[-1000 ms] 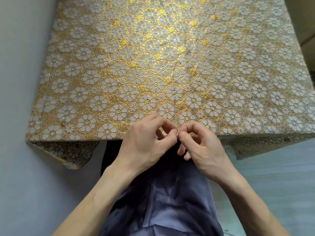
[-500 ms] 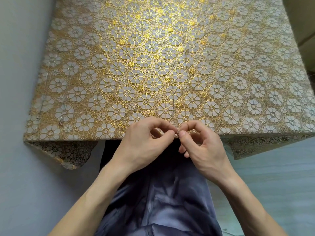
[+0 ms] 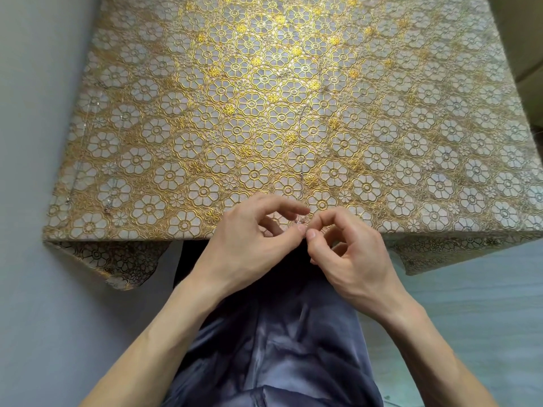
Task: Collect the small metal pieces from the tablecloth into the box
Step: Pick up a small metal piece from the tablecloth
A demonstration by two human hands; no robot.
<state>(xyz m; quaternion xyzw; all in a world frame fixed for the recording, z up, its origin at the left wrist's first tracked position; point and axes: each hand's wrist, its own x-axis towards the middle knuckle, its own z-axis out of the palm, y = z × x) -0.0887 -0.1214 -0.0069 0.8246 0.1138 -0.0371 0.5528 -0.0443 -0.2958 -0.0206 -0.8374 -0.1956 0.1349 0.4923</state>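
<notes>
Tablecloth (image 3: 411, 118), gold w/ white flower pattern, covers the whole table top & hangs over the near edge at both corners. Below it is the person's lap (image 3: 273, 353) in grey-blue cloth, between the two forearms. At the near edge of the cloth, mid-width, the left hand (image 3: 249, 242) & right hand (image 3: 352, 251) meet, fingers curled, thumb tips touching. Between thumbs & forefingers they pinch a small metal piece (image 3: 298, 221), held just over the cloth edge. It's too tiny to tell its shape. Prob. both hands grip it, though the right's hold is partly hidden. A thin chain (image 3: 301, 160) lies on the cloth, running straight away from the hands; can't tell if it joins the pinched piece. Other small bits (image 3: 107, 207) lie near the cloth's left edge, well apart from the hands.
</notes>
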